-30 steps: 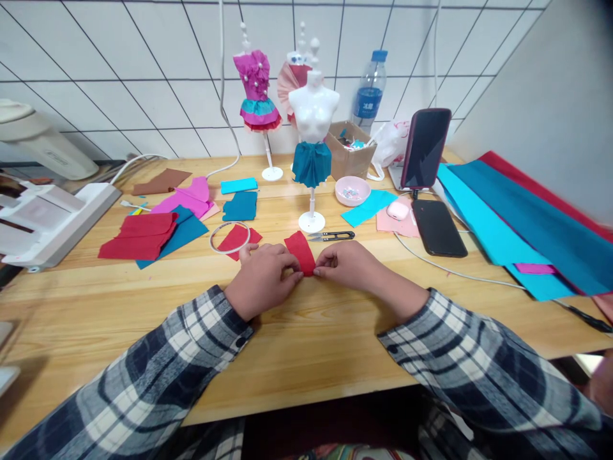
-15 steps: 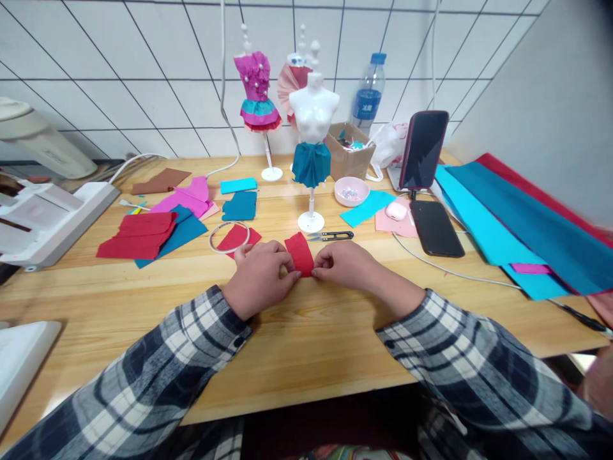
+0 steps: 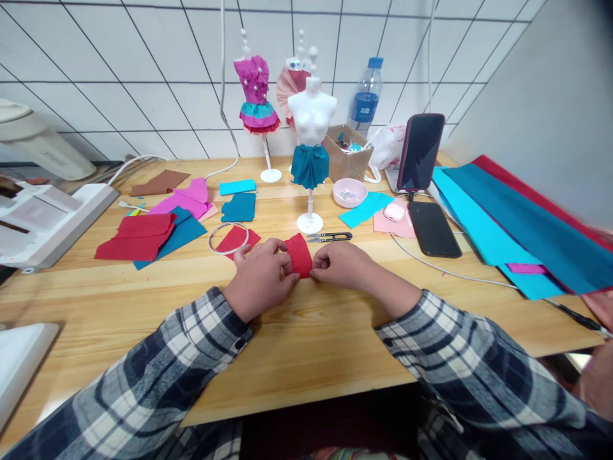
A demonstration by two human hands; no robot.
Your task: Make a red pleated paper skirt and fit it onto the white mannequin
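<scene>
Between my hands a small red piece of crepe paper (image 3: 299, 254) lies on the wooden table. My left hand (image 3: 262, 275) pinches its lower left edge, thumb and fingers closed. At the lower right corner, my right hand (image 3: 342, 263) holds the paper between thumb and fingertips. Just beyond it lie black-handled thread snips (image 3: 330, 237). Left of my left hand, a white ring (image 3: 209, 241) rests over another red piece (image 3: 234, 240). Behind the snips stands a white mini mannequin (image 3: 311, 115) wearing a teal skirt (image 3: 310, 166).
Two dressed mannequins, one in a magenta dress (image 3: 256, 86), stand at the back. A pink bowl of beads (image 3: 349, 203), a cardboard box (image 3: 342, 169) and a water bottle (image 3: 366, 102) are behind right. Phones (image 3: 435, 229) and a cable lie right; coloured sheets (image 3: 536, 223) at far right.
Both hands stay on the red piece with almost no movement. The whole view has shifted slightly.
</scene>
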